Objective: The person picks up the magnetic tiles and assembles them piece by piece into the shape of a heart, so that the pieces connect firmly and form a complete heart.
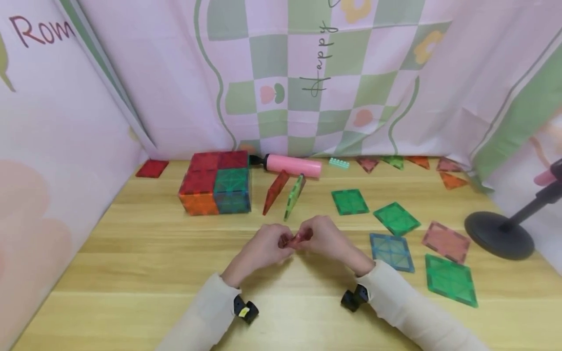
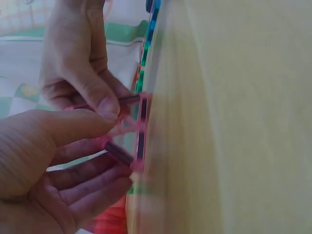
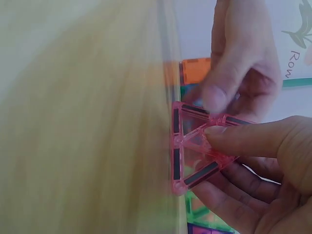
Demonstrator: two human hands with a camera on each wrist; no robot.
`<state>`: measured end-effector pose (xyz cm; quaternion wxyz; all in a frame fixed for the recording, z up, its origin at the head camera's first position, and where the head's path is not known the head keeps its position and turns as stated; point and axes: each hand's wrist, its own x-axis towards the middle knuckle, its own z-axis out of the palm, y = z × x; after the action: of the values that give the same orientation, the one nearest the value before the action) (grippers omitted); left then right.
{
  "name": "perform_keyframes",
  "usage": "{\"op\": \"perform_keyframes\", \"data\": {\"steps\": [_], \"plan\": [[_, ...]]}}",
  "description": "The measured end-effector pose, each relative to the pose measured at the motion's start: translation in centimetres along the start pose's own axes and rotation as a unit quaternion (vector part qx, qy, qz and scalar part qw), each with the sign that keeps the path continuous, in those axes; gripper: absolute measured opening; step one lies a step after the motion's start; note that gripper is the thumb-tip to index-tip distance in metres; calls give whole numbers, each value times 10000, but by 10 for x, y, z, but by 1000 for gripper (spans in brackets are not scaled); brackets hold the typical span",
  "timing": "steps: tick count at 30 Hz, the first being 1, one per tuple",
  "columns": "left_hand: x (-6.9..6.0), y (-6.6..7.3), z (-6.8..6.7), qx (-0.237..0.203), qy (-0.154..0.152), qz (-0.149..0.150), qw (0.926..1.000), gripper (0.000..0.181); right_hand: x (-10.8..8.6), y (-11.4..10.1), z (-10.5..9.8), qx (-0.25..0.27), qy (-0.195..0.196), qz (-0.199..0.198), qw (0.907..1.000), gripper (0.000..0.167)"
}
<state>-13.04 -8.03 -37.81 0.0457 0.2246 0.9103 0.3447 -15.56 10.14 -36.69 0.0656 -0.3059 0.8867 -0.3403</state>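
Observation:
Both hands meet over the middle of the table around a pink see-through triangular magnetic tile [image 3: 177, 163]. My left hand [image 1: 265, 243] pinches it from one side, thumb on top. Opposite, the right hand [image 1: 327, 239] has its thumb over the tile and fingers beneath. Another pink edge shows beside the triangle in the right wrist view; whether it is a second tile, I cannot tell. Just beyond the hands, a red tile [image 1: 275, 193] and a light green tile [image 1: 294, 196] stand on edge, apart from each other.
A box of red, orange and green-blue tiles [image 1: 199, 181] stands back left, near a loose red tile [image 1: 152, 168] and a pink pump [image 1: 293, 165]. Flat square tiles [image 1: 397, 219] lie at right, small triangles [image 1: 452, 180] behind them, and a black stand base [image 1: 499, 235] beyond.

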Motion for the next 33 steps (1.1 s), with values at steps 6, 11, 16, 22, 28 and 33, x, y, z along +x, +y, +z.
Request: {"op": "perform_keyframes", "data": {"steps": [6, 11, 16, 22, 28, 33], "plan": [[2, -8, 4, -238, 316, 265, 9989, 4, 2, -5, 3, 118, -83, 105, 9998, 6], [4, -14, 5, -559, 241, 276, 9978, 4, 0, -1, 1, 126, -168, -23, 9998, 4], [4, -15, 5, -619, 222, 153, 9977, 5, -6, 3, -9, -160, -286, -323, 9989, 6], [3, -18, 7, -916, 251, -74, 9955, 5, -15, 8, -34, -400, -307, -61, 9987, 7], [3, -20, 8, -1085, 254, -219, 9935, 5, -1, 41, -71, -587, -95, 503, 9970, 13], [3, -19, 8, -1085, 286, -253, 9934, 5, 22, 83, -99, -806, 323, 824, 9928, 22]]}}
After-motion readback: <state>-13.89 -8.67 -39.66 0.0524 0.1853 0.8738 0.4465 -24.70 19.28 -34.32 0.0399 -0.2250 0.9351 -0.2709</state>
